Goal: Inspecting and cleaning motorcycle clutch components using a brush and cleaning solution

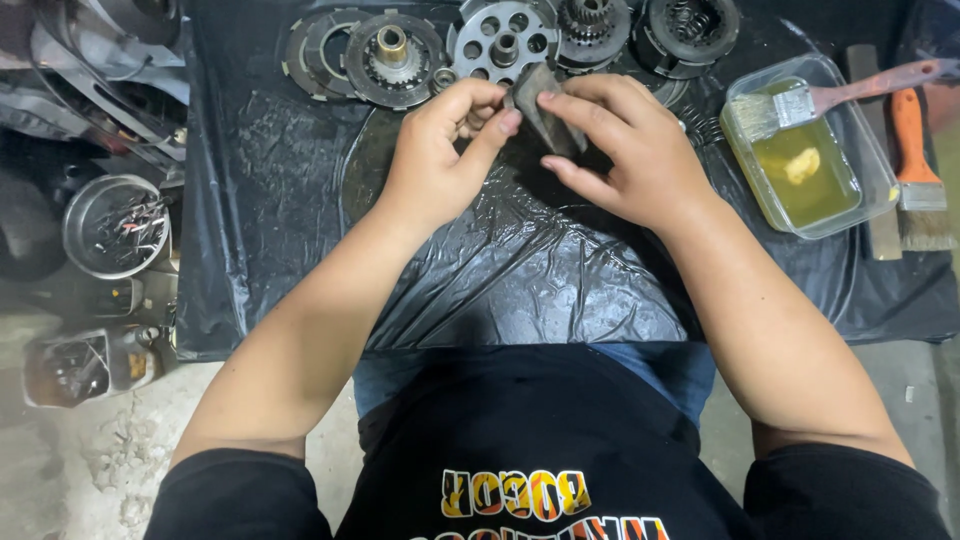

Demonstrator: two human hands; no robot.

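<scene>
I see my left hand (440,150) and right hand (625,145) both pinching a small grey folded piece (545,110), thumbs and fingers closed, at 12 o'clock above the black plastic sheet (520,270).

Clear tub (868,150) of yellow liquid, brush (800,104) resting in it; metal bowl (115,226) left.

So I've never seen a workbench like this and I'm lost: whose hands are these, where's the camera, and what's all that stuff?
The one picture comes from a camera on the person's head, looking down. The left hand and right hand together pinch a small dark grey piece; what it is, I cannot tell. Below lies a black plastic sheet. Along its far edge sit round metal parts: a toothed disc and a plate with holes. To the right, a clear tray of yellowish liquid holds a brush; another brush lies beside it.
</scene>
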